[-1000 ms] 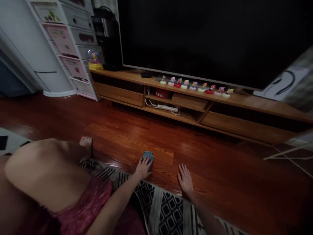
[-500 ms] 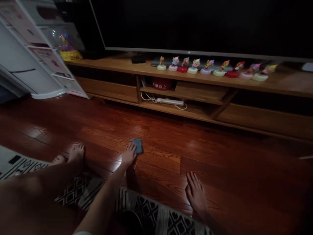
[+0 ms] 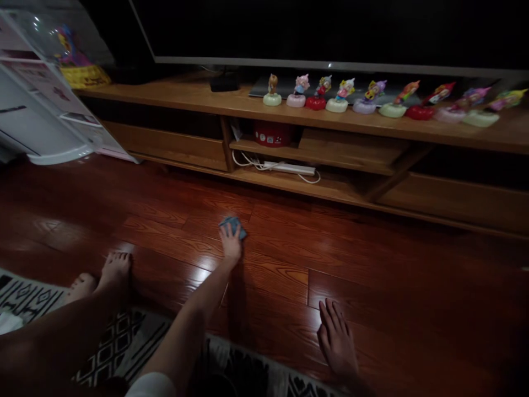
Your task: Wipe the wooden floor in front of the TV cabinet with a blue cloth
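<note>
My left hand (image 3: 230, 244) is stretched far out over the dark red wooden floor (image 3: 372, 264), pressing a small blue cloth (image 3: 233, 225) flat under its fingers. The cloth sticks out beyond the fingertips. My right hand (image 3: 336, 342) lies palm down on the floorboards nearer to me, fingers spread, holding nothing. My bare legs and feet (image 3: 111, 270) rest at the lower left, partly on a rug.
A low wooden TV stand (image 3: 198, 99) runs across the back with a large dark screen (image 3: 330, 27) above it. A row of several small figurines (image 3: 336, 96) stands on top. A red device (image 3: 271, 135) and white power strip (image 3: 289, 168) sit on its shelf. White drawers (image 3: 45, 110) stand left. A patterned rug (image 3: 103, 347) lies beneath me.
My left hand has slid the blue cloth forward across the floor, away from the rug and toward the TV stand. The view has leaned forward with it. My right hand stays planted.
</note>
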The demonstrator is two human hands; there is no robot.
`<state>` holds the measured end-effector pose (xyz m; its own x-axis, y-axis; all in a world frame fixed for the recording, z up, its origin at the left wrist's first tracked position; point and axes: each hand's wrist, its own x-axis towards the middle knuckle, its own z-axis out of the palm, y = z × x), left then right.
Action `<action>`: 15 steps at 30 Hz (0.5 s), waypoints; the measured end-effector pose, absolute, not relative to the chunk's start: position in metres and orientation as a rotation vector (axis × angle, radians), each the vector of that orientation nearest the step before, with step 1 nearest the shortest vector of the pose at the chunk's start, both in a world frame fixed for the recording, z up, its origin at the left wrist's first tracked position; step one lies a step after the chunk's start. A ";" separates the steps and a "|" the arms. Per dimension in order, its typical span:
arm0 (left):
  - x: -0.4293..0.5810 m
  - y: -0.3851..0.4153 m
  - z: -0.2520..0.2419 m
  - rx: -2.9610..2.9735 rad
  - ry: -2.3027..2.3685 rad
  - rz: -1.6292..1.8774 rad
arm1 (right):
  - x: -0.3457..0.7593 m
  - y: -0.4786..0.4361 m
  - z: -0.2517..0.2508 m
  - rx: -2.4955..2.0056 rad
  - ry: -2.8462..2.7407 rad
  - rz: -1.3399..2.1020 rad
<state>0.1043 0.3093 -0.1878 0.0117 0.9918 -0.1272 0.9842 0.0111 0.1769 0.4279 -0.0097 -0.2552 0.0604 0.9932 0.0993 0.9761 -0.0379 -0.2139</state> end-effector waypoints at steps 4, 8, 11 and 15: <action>0.212 0.245 -0.206 2.362 1.431 0.131 | 0.427 -0.010 -0.253 -2.115 -2.007 0.121; 0.288 0.163 -0.225 2.580 0.980 0.155 | 0.426 -0.009 -0.251 -2.123 -2.008 0.091; 0.290 0.142 -0.233 2.722 0.817 0.182 | 0.426 -0.010 -0.250 -2.121 -2.025 0.087; 0.230 0.185 -0.229 2.841 0.766 0.197 | 0.428 -0.010 -0.251 -2.093 -2.042 0.054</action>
<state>0.2305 0.1849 -0.2291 0.8574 0.5086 0.0780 0.4830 -0.8478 0.2188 0.4281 -0.0098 -0.2509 0.0358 0.9916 0.1246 0.9837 -0.0130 -0.1796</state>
